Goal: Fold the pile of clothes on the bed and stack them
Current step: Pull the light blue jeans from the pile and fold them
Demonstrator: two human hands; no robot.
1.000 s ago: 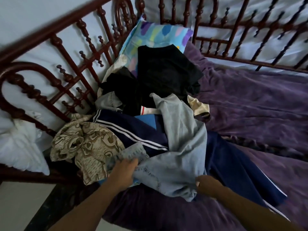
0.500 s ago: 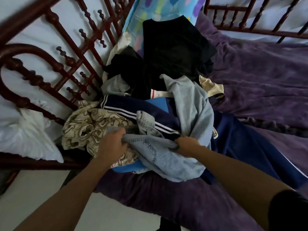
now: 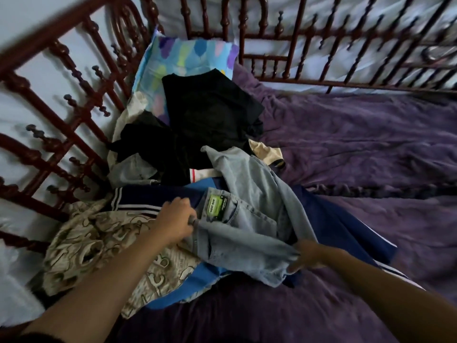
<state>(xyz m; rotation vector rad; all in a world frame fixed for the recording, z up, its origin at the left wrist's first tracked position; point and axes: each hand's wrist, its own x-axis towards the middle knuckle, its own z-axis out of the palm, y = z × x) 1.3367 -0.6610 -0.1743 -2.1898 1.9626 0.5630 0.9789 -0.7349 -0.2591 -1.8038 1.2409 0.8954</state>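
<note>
Light-blue denim jeans [image 3: 247, 243] atop the clothes pile on the purple bedspread [image 3: 358, 144]; green waistband label [image 3: 217, 204], print too blurred to read. Left grip [image 3: 176, 220] clutches the waistband; right grip [image 3: 306, 256] holds the opposite edge. Navy white-striped garment [image 3: 329, 219] lies beneath.

Centre of frame, the jeans [image 3: 247, 194] you hold: pale blue denim, coarse weave, matt, seams raised; the label [image 3: 217, 205] at the waistband is green and slightly glossy. Right half, bedspread [image 3: 358, 144]: purple plush cloth, soft nap, creased. Upper left, bed frame [image 3: 54, 33]: turned wood by the look, dark red, lacquered sheen. Lower left, patterned cloth [image 3: 94, 243]: beige, thin, crumpled, matt. You can note the navy garment [image 3: 333, 231] as smooth, faintly shiny; black garment [image 3: 210, 107] flat matt cloth; pillow [image 3: 188, 55], top centre, smooth printed fabric cover
</note>
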